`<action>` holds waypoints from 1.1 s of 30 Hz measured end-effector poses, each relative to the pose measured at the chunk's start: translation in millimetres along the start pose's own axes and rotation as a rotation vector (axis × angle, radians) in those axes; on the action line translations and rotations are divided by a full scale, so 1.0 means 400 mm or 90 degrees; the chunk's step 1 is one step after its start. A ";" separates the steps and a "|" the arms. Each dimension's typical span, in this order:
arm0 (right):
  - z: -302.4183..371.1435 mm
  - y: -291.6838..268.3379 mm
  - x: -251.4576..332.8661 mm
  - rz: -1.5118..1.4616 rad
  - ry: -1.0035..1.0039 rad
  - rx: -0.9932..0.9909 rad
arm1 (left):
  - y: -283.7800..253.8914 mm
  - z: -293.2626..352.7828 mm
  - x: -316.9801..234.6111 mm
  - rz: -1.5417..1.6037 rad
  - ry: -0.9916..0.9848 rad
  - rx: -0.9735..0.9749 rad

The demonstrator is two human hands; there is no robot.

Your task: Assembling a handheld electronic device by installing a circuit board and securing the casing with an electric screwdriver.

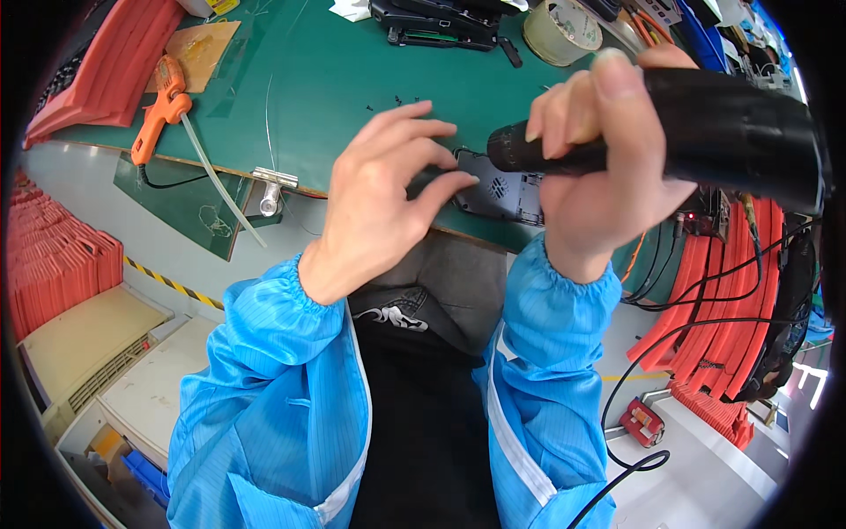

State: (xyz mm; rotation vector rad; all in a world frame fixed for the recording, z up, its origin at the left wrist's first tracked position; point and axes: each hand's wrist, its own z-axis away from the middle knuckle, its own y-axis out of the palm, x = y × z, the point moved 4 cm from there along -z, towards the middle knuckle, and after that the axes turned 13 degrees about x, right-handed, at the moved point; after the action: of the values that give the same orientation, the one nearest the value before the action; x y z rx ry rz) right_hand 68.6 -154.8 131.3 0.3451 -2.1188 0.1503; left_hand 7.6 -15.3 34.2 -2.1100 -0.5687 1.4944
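Observation:
My right hand (599, 167) grips a black electric screwdriver (705, 132), held level with its tip pointing left above a dark grey plastic device panel (502, 187) at the near edge of the green mat (326, 79). My left hand (388, 189) rests on the left end of that panel, with its fingers spread and the fingertips touching it. Several tiny black screws (392, 101) lie on the mat just beyond my left hand. Both forearms wear blue sleeves.
An orange hand tool (159, 110) with a white tube lies at the left of the mat. A roll of tape (560, 31) and a black device (436, 22) sit at the far edge. Red trays (723, 317) and black cables hang to the right. Cream bins stand lower left.

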 end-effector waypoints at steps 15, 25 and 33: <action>0.076 -0.021 0.008 -0.112 0.049 0.043 | -0.078 -0.048 0.056 -0.160 0.063 -0.009; 0.093 -0.021 -0.012 -0.040 0.071 0.079 | 0.039 -0.031 0.005 -0.028 0.134 0.147; 0.096 -0.015 -0.004 0.076 0.049 0.161 | 0.043 -0.033 0.014 -0.007 0.157 0.135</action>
State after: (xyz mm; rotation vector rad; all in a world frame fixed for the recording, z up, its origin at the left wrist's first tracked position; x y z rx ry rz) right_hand 40.2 -169.6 109.0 0.3548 -2.0470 0.4964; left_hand 22.8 -27.7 23.5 -2.0783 -0.3148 1.2059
